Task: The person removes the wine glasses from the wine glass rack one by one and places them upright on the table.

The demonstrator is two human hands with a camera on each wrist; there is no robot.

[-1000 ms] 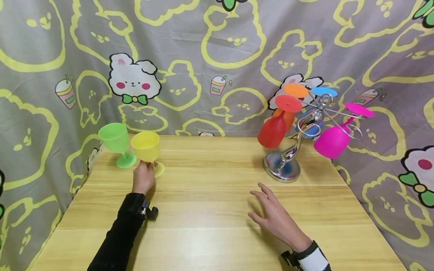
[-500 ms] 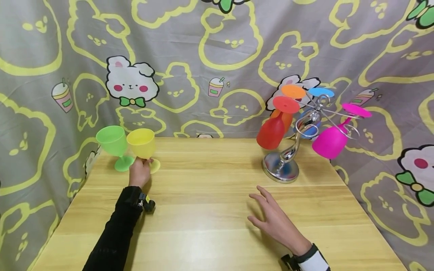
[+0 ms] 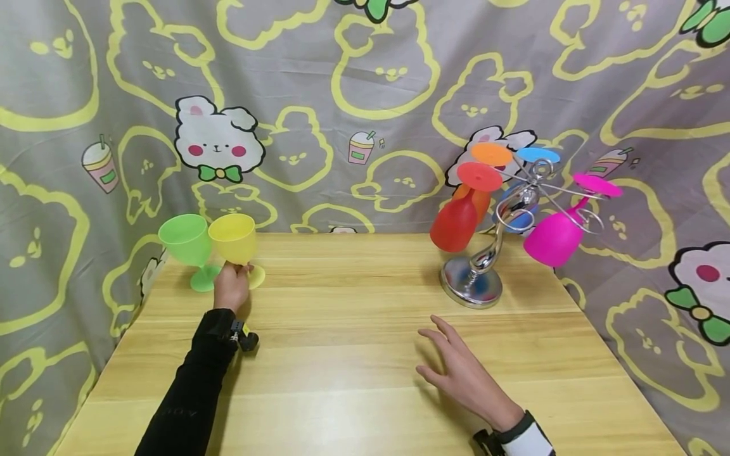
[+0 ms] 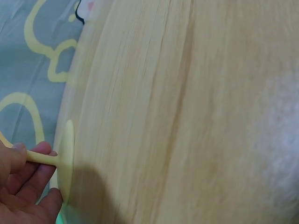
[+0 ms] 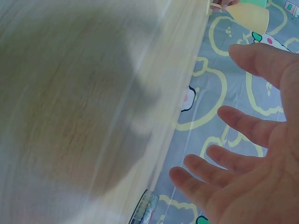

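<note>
Toward the left of the table [image 3: 342, 316], one goblet [image 3: 235, 243] right of a second goblet [image 3: 185, 246], rack [image 3: 472, 285] at right, curtain [image 3: 308, 82] behind.

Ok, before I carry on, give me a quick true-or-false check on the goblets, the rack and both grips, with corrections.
1. The left grip holds the yellow goblet by its stem. True.
2. The yellow goblet is upside down. False: its bowl opens upward.
3. The green goblet stands on the table. True.
4. The red goblet and pink goblet hang inverted on the rack. True.
5. The left grip is nearer the rack. False: the right grip, holding nothing, is nearer.
</note>
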